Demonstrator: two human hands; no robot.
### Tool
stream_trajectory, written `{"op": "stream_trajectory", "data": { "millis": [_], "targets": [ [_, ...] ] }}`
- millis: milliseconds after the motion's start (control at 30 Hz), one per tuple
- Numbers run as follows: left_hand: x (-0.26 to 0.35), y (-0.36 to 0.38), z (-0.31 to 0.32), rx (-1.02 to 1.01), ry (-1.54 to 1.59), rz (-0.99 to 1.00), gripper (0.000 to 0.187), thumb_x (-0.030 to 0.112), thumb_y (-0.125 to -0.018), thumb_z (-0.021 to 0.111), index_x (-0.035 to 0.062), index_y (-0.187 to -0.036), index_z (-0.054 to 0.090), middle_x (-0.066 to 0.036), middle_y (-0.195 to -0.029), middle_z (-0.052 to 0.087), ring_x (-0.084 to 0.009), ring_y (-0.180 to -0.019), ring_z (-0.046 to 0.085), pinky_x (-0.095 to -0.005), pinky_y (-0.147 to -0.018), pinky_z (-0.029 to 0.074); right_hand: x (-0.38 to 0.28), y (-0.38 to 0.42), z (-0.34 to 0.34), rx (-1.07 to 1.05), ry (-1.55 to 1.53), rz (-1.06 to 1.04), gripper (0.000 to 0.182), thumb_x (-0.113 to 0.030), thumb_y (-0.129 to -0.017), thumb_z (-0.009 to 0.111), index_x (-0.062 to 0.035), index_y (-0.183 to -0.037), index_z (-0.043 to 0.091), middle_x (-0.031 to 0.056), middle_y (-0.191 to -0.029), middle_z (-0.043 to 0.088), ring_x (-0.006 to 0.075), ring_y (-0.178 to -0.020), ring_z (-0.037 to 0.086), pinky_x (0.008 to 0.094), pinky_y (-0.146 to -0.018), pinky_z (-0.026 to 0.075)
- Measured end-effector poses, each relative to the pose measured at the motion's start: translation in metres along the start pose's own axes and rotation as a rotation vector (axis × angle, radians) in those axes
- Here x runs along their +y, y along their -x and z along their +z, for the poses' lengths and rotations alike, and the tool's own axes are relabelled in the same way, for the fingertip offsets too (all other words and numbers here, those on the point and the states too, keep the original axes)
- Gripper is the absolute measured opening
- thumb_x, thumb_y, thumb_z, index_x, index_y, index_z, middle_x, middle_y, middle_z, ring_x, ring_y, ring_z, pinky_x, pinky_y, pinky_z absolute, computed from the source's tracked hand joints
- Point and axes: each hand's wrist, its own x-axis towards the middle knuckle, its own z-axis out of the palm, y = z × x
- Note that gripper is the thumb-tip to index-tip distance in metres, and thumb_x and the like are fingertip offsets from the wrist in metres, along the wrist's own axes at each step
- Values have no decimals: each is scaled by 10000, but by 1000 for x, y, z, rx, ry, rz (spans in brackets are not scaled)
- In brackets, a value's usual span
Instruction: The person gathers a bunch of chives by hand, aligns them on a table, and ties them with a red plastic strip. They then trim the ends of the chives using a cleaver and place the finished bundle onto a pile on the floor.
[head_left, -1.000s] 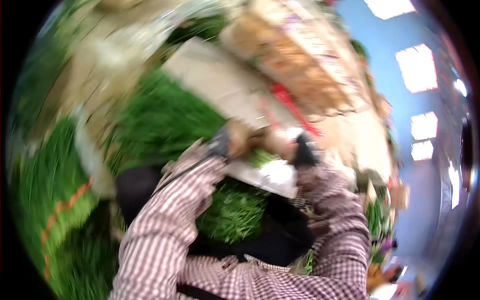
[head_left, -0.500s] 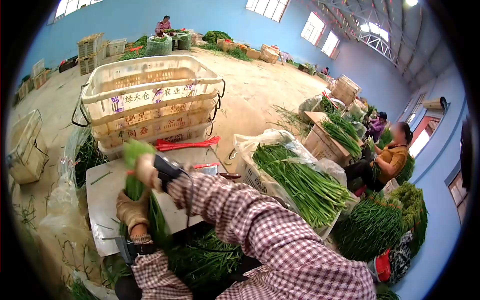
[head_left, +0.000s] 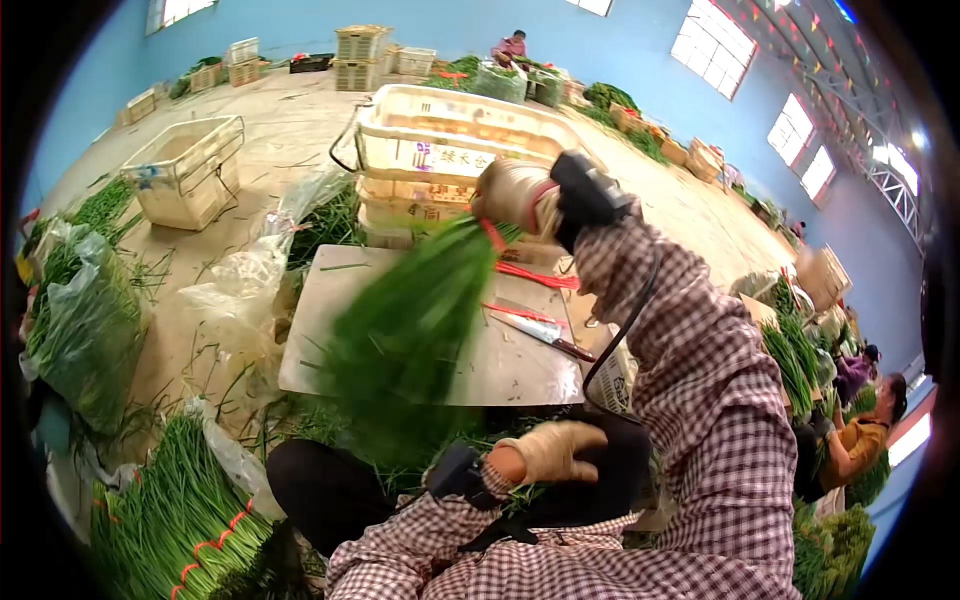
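the gloved right hand (head_left: 515, 193) alone grips the red-banded long green bunch (head_left: 415, 310), blurred mid-swing, leaving the gloved left hand (head_left: 553, 450) free, loosely open.

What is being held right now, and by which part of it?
The right hand holds a bunch of greens by its upper end, close to the red tie. The left hand looks empty.

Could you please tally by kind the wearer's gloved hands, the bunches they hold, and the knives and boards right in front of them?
Gloved hands: 2 (right hand, left hand)
Held bunch of greens: 1
Knife: 1
Board: 1
Total: 5
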Motion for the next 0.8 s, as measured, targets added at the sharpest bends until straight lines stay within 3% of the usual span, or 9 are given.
{"op": "stream_trajectory", "data": {
  "millis": [133, 233, 300, 333, 400, 567, 633, 733, 800],
  "targets": [
    [28, 57, -62, -141, 589, 21, 357, 125, -858, 739, 2, -1181, 654, -91, -1091, 712, -171, -1009, 655, -305, -909, 519, 15, 13, -6, -68, 69, 146, 273, -315, -807, 678, -62, -900, 723, 147, -762, 681, 262, -708, 663, 410, -695, 522],
    [-50, 47, -72, 838, 540, -47, 517, 198, -789, 824, 10, -1225, 619, -90, -1044, 705, -150, -952, 665, -301, -830, 542, -9, 41, -37, 31, -142, 242, 317, -351, -833, 674, -69, -966, 728, 135, -838, 704, 259, -812, 685, 390, -767, 525],
    [-76, 24, -94, 1318, 220, 13, 789, 181, -738, 863, 15, -1394, 457, -123, -1406, 485, -200, -1272, 471, -343, -1011, 449, -40, 62, -50, 160, -193, 276, 320, -363, -842, 691, -78, -983, 736, 99, -809, 712, 214, -760, 674, 354, -748, 528],
    [-94, 12, -117, 1309, -64, 324, 809, 175, -723, 876, 23, -1397, 455, -115, -1432, 457, -204, -1303, 432, -364, -1039, 423, -50, 65, -50, 197, -251, 219, 310, -374, -852, 656, -92, -958, 733, 102, -806, 707, 245, -755, 671, 368, -741, 528],
    [-71, 7, -133, 1373, -378, 244, 798, 190, -723, 872, 34, -1387, 459, -118, -1411, 474, -229, -1258, 474, -387, -1040, 418, -67, 71, -47, 253, -369, 120, 312, -396, -871, 587, -119, -907, 727, 109, -800, 697, 305, -744, 664, 397, -728, 528],
    [19, 91, -208, 1487, -589, 119, 793, 360, -742, 841, 49, -1361, 456, -156, -1268, 591, -282, -1123, 606, -419, -936, 515, -76, 50, -10, 335, -1588, -327, 179, -162, -961, 633, -10, -939, 724, -18, -772, 670, 63, -674, 557, 219, -594, 461],
    [55, 108, -230, 1343, -574, 241, 784, 393, -715, 852, 40, -1307, 478, -157, -1147, 649, -294, -988, 666, -416, -836, 558, -96, 45, 14, 177, -2017, -167, 169, -141, -972, 614, -10, -1035, 701, 18, -834, 678, 116, -704, 580, 250, -642, 490],
    [56, 113, -254, 1020, -746, 115, 736, 340, -686, 872, 20, -1249, 522, -118, -1105, 672, -224, -943, 678, -362, -830, 565, -118, 51, 79, 307, -2289, -120, 183, -95, -981, 558, 11, -1088, 662, 61, -877, 689, 165, -746, 620, 284, -707, 506],
    [32, 99, -261, 818, -931, -4, 717, 328, -686, 871, 16, -1236, 534, -93, -1114, 672, -184, -959, 661, -330, -871, 550, -128, 50, 143, 333, -1577, -2, 241, -172, -965, 508, -3, -1051, 658, 91, -926, 706, 172, -825, 652, 304, -724, 507]
  ]
}}
